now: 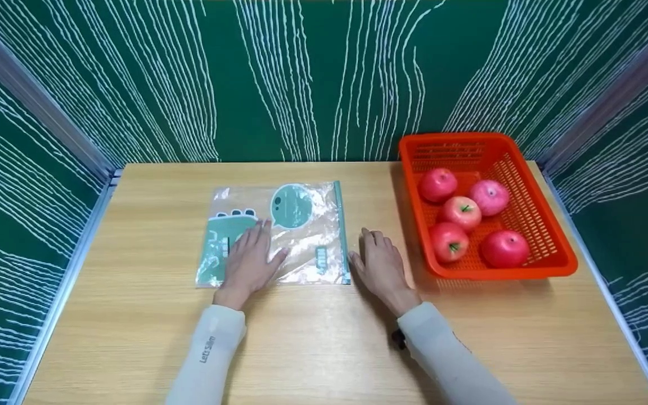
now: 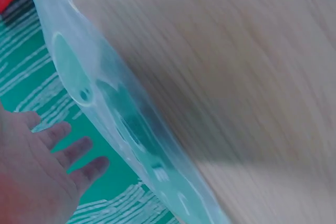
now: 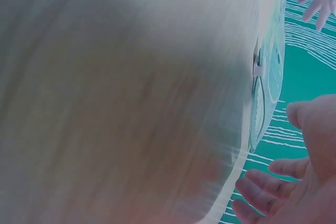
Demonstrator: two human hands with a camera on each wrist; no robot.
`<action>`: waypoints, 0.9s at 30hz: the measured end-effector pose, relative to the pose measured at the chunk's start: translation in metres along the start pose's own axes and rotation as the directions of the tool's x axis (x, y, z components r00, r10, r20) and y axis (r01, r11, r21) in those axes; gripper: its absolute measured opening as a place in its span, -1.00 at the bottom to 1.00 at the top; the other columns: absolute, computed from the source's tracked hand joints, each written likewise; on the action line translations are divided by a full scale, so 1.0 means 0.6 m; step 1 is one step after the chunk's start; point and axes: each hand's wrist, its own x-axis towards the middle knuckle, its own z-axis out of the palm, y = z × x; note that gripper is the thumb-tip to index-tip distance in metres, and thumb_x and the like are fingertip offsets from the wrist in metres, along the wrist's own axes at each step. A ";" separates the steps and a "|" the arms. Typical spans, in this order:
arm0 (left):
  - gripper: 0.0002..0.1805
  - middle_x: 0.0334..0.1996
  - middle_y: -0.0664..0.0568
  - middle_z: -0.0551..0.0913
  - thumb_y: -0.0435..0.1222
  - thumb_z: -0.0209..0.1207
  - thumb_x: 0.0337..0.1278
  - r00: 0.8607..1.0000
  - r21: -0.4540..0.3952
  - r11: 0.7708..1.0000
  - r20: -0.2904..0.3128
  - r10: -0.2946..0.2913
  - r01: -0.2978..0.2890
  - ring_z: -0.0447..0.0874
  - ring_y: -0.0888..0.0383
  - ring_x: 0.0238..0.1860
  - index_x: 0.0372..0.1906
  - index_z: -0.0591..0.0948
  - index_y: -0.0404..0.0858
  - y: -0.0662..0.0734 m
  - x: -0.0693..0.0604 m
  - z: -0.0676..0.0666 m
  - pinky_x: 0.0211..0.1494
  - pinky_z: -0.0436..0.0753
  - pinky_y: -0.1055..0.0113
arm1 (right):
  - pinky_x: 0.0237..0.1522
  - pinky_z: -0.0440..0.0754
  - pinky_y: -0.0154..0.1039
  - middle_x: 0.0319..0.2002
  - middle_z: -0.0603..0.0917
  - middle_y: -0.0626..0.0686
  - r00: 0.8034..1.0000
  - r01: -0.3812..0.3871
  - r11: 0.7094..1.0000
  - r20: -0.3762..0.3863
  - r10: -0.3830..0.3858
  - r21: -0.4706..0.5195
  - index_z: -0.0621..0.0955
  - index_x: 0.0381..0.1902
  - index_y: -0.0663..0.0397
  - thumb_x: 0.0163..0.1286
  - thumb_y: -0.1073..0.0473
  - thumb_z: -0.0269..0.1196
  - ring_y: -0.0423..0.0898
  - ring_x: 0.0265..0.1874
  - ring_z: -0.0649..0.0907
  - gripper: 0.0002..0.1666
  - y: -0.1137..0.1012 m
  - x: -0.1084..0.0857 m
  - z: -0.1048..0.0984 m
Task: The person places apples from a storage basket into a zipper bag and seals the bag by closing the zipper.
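Clear plastic zip bag point(image 1: 301, 247) flat on the counter point(image 1: 313, 349), your left hand point(image 1: 249, 261) above it, your right hand point(image 1: 382, 265) beside it

The bag lies left of centre on the pale wood-grained counter. It carries a green cartoon creature print point(image 1: 292, 206): a round head with a dark eye near the far edge, and a body at the left end. A green zip strip point(image 1: 340, 219) runs along the bag's right edge.

Your left hand is palm down over the printed body. Its fingers are straight and slightly apart, the thumb angled off to the right. In the left wrist view, a gap shows between this hand and the bag. Your right hand is just right of the zip strip, near its closer end, fingers relaxed and gently bent, the thumb spread away and pointing toward the strip.

To the right stands an orange-red plastic basket point(image 1: 498, 274) with slotted sides, apart from the bag. It holds five red and pink apples point(image 1: 461, 214): two toward the back, one in the middle, two toward the front.

You wear pale sleeves point(image 1: 211, 343); the left one has dark lettering. Green cloth point(image 1: 324, 84) with wavy white lines rises behind the counter and on both sides, with metal posts point(image 1: 48, 101) at the far corners.
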 end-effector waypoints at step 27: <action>-0.32 0.47 -0.22 0.48 -0.10 0.21 0.47 0.988 -0.008 0.988 -0.035 0.151 -0.152 0.46 -0.19 0.46 0.53 0.40 -0.31 0.128 -0.005 0.067 0.43 0.54 -0.13 | 0.20 0.69 0.12 0.04 0.69 0.33 0.996 0.015 0.951 -0.085 0.012 0.310 0.49 0.34 0.47 0.46 0.41 0.30 0.22 0.05 0.72 -0.46 -0.011 -0.008 0.011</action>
